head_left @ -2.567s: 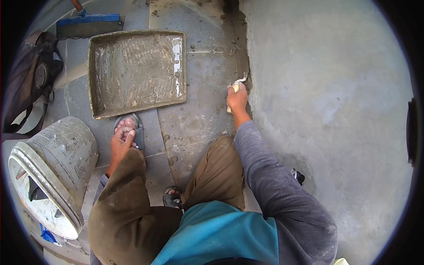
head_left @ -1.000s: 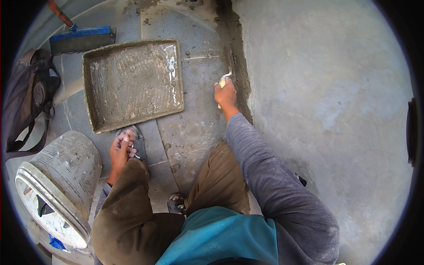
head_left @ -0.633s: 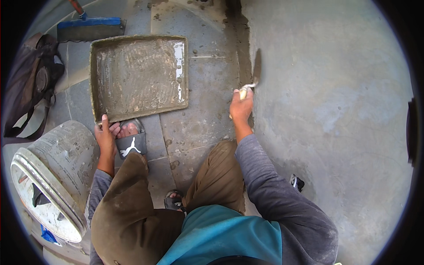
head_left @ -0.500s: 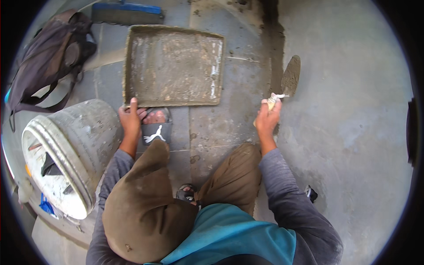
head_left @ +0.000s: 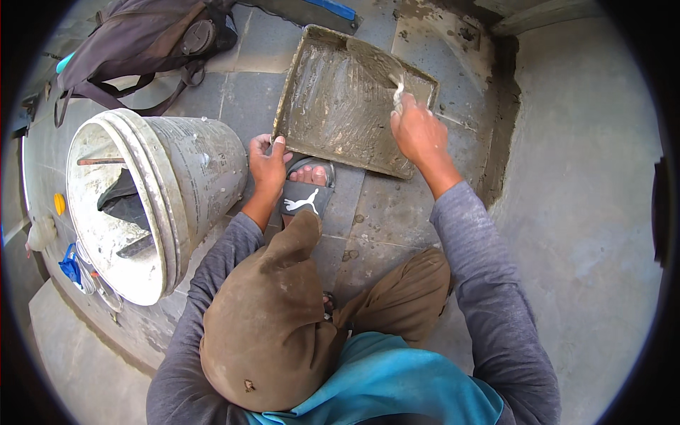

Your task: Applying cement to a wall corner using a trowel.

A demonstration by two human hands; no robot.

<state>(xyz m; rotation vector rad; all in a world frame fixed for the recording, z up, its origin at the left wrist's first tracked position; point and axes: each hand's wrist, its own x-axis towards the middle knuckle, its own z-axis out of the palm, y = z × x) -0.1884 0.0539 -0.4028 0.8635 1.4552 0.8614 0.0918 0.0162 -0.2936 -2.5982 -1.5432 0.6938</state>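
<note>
A shallow rectangular tray (head_left: 347, 157), coated with wet grey mortar, lies on the tiled floor in front of me. My left hand (head_left: 268, 164) grips its near left corner, the thumb over the rim and the fingers partly hidden beneath. My right hand (head_left: 421, 133) is closed round the pale, cloth-like wrapped handle of a trowel (head_left: 377, 65). The mortar-covered blade rests inside the tray, toward its far right part, and blends with the mortar there. My sandalled foot (head_left: 307, 190) stands right by the tray's near edge.
A white plastic bucket (head_left: 212, 166) lies on its side at left, with dark scraps inside. Behind it is a dark backpack (head_left: 152, 46). A blue-edged tool (head_left: 319, 13) lies beyond the tray. At right, a mortar strip (head_left: 504, 106) runs along a smooth grey surface (head_left: 581, 177).
My right hand has brought the trowel leftward from the mortar strip into the tray. The view has turned, so the tray looks slanted. My left hand stays on its corner.
</note>
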